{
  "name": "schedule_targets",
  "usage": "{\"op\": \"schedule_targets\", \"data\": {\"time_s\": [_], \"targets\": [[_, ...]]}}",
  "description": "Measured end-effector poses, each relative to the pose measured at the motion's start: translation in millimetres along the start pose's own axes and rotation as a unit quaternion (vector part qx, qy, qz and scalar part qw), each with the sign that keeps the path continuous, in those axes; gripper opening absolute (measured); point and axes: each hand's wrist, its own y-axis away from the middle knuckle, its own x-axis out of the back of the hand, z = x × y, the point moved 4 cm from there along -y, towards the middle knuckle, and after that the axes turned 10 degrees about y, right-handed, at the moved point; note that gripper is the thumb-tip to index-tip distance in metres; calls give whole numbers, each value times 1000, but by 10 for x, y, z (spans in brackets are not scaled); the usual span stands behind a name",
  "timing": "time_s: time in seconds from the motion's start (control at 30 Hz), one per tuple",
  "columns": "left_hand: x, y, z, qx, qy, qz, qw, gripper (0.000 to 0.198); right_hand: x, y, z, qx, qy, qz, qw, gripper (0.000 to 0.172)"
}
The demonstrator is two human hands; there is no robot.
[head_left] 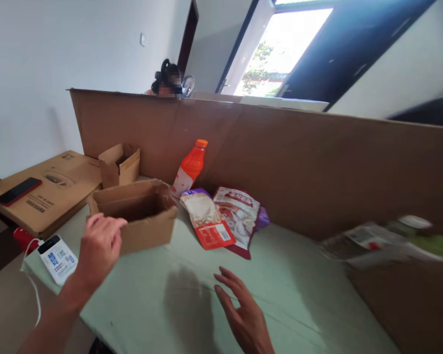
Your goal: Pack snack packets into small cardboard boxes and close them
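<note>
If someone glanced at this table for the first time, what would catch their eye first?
The orange bottle stands out, set against the cardboard wall at the back. Just in front of it, bright snack packets lie on the green cloth. At the left, the left hand is at the near corner of an open box, while the right hand hovers open over the cloth.

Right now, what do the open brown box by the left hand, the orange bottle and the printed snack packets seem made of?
Open brown box by the left hand: cardboard, matte, with creased flaps. Orange bottle: probably plastic, smooth with a slight sheen, moulded cap, white label. Printed snack packets: thin plastic film or foil laminate, glossy and wrinkled; the look leaves that open.
</note>
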Motion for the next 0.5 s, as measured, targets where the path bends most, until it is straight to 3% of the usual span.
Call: {"op": "schedule_targets", "data": {"time_s": [0.1,0.2,0.27,0.37,0.5], "targets": [[-121,303,726,-103,104,-56,988,37,342,95,-125,-101,-114,5,988,45],[-207,501,1181,-176,185,-61,965,36,571,202,-180,-181,-205,26,961,54],[-216,555,1277,-200,214,-36,956,31,646,234,-175,-212,-228,13,950,56],[-212,540,1201,-196,195,-28,961,29,714,99,-70,-238,-218,18,946,61],[-240,471,1041,-210,165,-36,963,38,689,-604,297,-231,-120,36,965,62]]}}
